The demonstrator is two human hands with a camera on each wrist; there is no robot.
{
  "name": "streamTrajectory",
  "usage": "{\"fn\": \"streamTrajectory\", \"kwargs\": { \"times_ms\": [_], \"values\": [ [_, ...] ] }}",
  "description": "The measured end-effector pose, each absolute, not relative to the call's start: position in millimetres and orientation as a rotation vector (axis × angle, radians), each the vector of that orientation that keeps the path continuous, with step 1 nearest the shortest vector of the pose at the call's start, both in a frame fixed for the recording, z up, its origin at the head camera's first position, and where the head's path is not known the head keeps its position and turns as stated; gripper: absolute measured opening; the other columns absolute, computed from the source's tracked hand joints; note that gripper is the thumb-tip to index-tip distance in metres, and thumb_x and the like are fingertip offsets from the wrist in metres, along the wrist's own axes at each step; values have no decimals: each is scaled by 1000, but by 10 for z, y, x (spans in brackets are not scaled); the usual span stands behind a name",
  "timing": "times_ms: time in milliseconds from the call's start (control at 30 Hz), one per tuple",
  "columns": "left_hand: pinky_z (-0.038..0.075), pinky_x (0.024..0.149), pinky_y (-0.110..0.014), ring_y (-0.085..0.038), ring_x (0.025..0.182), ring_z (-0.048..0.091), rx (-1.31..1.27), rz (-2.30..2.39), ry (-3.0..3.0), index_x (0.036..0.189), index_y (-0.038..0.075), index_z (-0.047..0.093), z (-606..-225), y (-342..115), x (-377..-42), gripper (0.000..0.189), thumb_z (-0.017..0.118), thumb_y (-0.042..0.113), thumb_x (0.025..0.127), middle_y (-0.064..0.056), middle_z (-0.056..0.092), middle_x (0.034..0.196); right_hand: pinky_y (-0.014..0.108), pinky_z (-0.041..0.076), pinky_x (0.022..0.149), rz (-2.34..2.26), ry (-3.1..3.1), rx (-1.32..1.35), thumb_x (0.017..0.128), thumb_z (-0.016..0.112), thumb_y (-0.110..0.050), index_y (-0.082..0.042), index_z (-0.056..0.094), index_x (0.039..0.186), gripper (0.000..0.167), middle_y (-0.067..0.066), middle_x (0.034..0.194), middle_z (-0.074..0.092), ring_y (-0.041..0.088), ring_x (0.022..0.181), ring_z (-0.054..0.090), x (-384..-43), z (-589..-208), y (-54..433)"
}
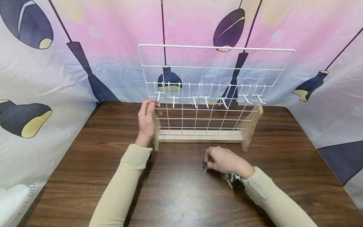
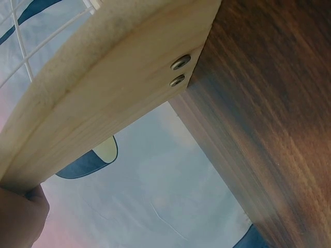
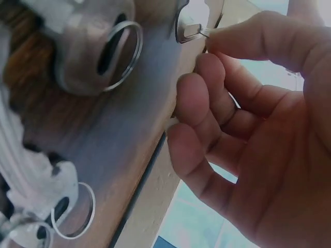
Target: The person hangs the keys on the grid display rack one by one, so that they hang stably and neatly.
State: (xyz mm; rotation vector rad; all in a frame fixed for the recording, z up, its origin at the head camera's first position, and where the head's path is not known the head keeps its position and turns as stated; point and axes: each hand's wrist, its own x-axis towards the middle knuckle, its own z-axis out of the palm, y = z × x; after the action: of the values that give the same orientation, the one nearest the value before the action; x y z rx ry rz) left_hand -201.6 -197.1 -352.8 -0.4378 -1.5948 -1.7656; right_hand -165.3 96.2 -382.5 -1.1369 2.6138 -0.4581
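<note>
A white wire grid rack [image 1: 216,49] stands on a wooden base [image 1: 198,137], with several white hooks [image 1: 194,101] across its middle. My left hand [image 1: 146,118] grips the rack's left edge, by the top of the wooden upright [image 2: 114,77]. A small metal ring [image 1: 158,99] hangs at the leftmost hook, partly behind the fingers. In front of the base, my right hand [image 1: 224,160] pinches a key [image 1: 204,172] by its ring, between thumb and forefinger. The key points down, low over the table, and its head [image 3: 192,20] shows in the right wrist view.
More keys [image 1: 226,179] lie on the brown wooden table [image 1: 175,189] under my right wrist, each with a small ring [image 3: 77,212]. Printed cloth [image 1: 113,60] hangs behind and on both sides. White material [image 1: 14,201] with lettering is at the lower left.
</note>
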Motion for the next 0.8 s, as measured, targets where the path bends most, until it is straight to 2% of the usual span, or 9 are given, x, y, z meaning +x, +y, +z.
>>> {"fn": "streamTrajectory", "kwargs": {
  "times_ms": [233,467,600,667,733,800],
  "values": [
    [53,65,-27,-15,73,56,-438,-1762,-1596,100,-2,55,-3526,-1970,-2020,22,42,15,103,-2,57,89,26,47,62,-528,2707,-1207,87,69,-17,-23,60,88,11,-13,85,52,5,71,50,-1622,-3786,948],
    [53,65,-27,-21,74,56,-440,-1756,-1600,100,0,56,-3530,-1974,-2020,21,42,16,104,-5,57,89,29,49,66,-695,2734,-1208,89,69,-19,-24,62,91,9,-13,89,55,8,78,53,-1618,-3727,904],
    [53,65,-28,-25,73,55,-439,-1756,-1600,100,-4,55,-3531,-1973,-2022,24,42,16,104,-4,57,89,27,50,70,-834,2700,-1219,91,68,-18,-20,65,94,5,-13,89,58,6,78,54,-1629,-3709,872],
    [53,65,-28,-23,73,55,-437,-1751,-1605,101,-7,53,-3536,-1975,-2024,26,42,16,104,-7,57,89,26,52,71,-922,2667,-1226,92,67,-17,-16,65,94,4,-12,91,61,5,78,56,-1632,-3702,854],
    [53,65,-28,-26,73,55,-434,-1744,-1611,101,-10,52,-3539,-1977,-2023,28,42,16,104,-9,56,89,26,54,72,-1010,2622,-1229,93,65,-15,-13,64,95,4,-10,92,64,5,78,59,-1635,-3702,834],
    [53,65,-28,-23,73,56,-432,-1741,-1614,102,-12,51,-3543,-1981,-2025,30,42,16,104,-17,55,89,28,55,73,-1096,2571,-1224,94,63,-15,-11,62,97,5,-7,93,65,6,79,61,-1636,-3702,815]
  ]
}}
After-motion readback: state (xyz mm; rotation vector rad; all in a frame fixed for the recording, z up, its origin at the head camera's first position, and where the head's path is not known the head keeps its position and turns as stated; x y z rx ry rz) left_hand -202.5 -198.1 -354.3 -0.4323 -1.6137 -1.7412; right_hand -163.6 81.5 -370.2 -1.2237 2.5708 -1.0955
